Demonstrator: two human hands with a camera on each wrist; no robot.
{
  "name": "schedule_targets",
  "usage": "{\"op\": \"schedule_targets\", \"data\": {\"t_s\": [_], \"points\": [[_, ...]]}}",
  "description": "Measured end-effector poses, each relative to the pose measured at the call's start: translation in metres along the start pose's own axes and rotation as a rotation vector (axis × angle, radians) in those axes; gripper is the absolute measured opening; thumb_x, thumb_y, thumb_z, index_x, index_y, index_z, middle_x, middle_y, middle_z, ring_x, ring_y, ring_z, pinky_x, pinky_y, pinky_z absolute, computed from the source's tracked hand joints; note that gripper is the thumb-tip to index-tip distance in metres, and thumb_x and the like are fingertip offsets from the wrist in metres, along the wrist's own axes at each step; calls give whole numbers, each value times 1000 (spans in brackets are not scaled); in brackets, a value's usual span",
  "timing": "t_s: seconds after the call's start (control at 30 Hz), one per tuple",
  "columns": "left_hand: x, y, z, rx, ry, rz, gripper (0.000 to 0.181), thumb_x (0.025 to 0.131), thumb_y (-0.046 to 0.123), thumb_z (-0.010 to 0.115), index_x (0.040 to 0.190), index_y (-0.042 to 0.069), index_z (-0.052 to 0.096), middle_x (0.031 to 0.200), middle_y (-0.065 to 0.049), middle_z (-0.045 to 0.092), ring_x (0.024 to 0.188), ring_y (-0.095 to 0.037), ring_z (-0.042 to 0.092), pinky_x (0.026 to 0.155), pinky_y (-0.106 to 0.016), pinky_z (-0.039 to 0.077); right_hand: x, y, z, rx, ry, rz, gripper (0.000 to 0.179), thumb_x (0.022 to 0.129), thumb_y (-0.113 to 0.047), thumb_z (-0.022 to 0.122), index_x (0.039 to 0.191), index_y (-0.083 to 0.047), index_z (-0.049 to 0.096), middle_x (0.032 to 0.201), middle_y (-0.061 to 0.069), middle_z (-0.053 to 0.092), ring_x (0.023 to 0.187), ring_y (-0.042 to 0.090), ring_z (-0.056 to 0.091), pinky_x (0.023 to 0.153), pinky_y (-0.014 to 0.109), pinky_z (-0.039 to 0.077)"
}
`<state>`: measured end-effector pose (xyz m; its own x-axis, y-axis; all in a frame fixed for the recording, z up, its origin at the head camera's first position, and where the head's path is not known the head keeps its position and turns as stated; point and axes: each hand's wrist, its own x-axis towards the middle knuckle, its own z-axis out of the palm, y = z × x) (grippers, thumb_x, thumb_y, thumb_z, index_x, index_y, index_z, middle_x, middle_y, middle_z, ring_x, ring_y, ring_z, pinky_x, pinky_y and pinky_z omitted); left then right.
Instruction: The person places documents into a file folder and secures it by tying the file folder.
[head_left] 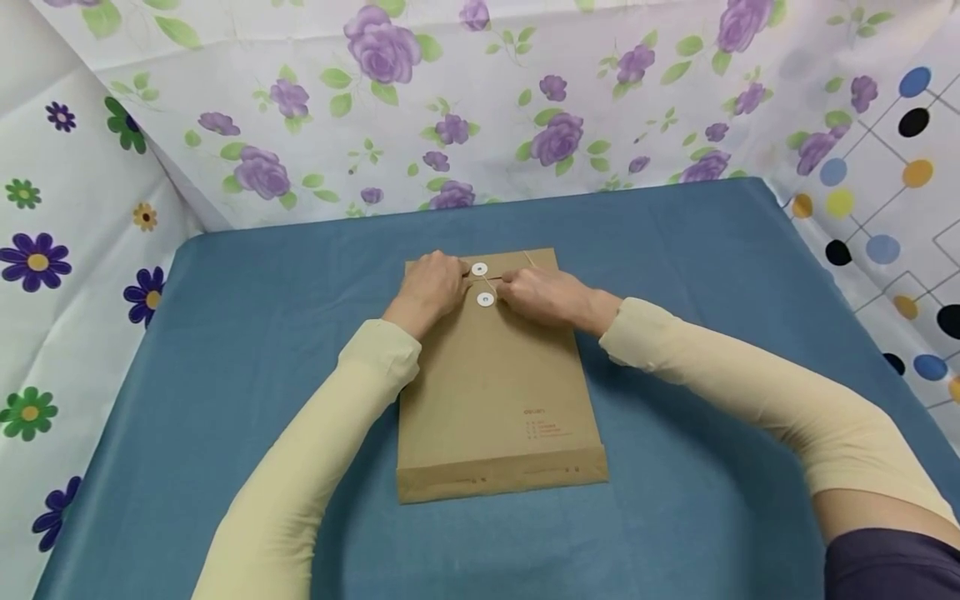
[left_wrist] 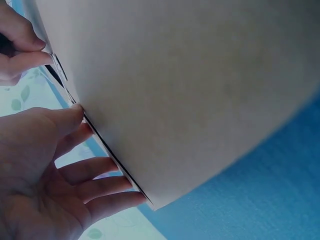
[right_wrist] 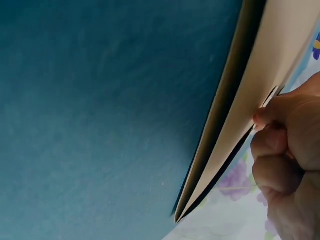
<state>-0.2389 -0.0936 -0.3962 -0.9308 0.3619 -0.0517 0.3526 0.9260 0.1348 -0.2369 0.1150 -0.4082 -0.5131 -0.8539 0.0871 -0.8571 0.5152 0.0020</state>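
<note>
A brown kraft-paper document envelope (head_left: pixel 495 367) lies flat, its flap at the far end. Two white button discs stand one above the other: the upper disc (head_left: pixel 479 269) on the flap, the lower disc (head_left: pixel 485 299) on the body. A thin string (head_left: pixel 489 286) runs between them, and a length of it (head_left: pixel 529 258) crosses the flap at right. My left hand (head_left: pixel 433 286) holds the flap's edge left of the discs; its thumb and fingers line that edge in the left wrist view. My right hand (head_left: pixel 546 295), fingers curled, pinches the string beside the discs.
A blue cloth (head_left: pixel 285 375) covers the table under the envelope. Behind it hangs a white curtain (head_left: pixel 300 142) with purple flowers. Patterned sheets also stand at the left and right sides. Small red print (head_left: pixel 543 425) marks the envelope's lower right.
</note>
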Motion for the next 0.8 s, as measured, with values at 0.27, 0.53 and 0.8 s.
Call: {"op": "schedule_targets", "data": {"t_s": [0.27, 0.53, 0.8], "points": [[-1, 1, 0, -18, -24, -5, 22, 106, 21, 57, 112, 9, 75, 104, -20, 72, 98, -38, 69, 83, -47, 54, -5, -20, -1, 30, -19, 108, 23, 101, -1, 56, 85, -8, 71, 81, 9, 68, 69, 23, 67, 58, 38, 54], [-1, 0, -1, -19, -27, 3, 22, 105, 21, 58, 114, 8, 75, 107, -19, 72, 101, -38, 69, 85, -47, 54, -7, -34, 2, 166, 24, 217, 26, 101, -2, 55, 83, -10, 72, 69, 6, 64, 58, 16, 59, 58, 33, 48], [-3, 0, -2, -2, -16, 9, 19, 104, 24, 61, 101, 8, 72, 100, -18, 72, 100, -37, 68, 86, -47, 53, -5, -46, 2, 380, 44, 266, 27, 98, 0, 57, 75, -9, 69, 69, 1, 60, 61, 12, 46, 59, 29, 42]]}}
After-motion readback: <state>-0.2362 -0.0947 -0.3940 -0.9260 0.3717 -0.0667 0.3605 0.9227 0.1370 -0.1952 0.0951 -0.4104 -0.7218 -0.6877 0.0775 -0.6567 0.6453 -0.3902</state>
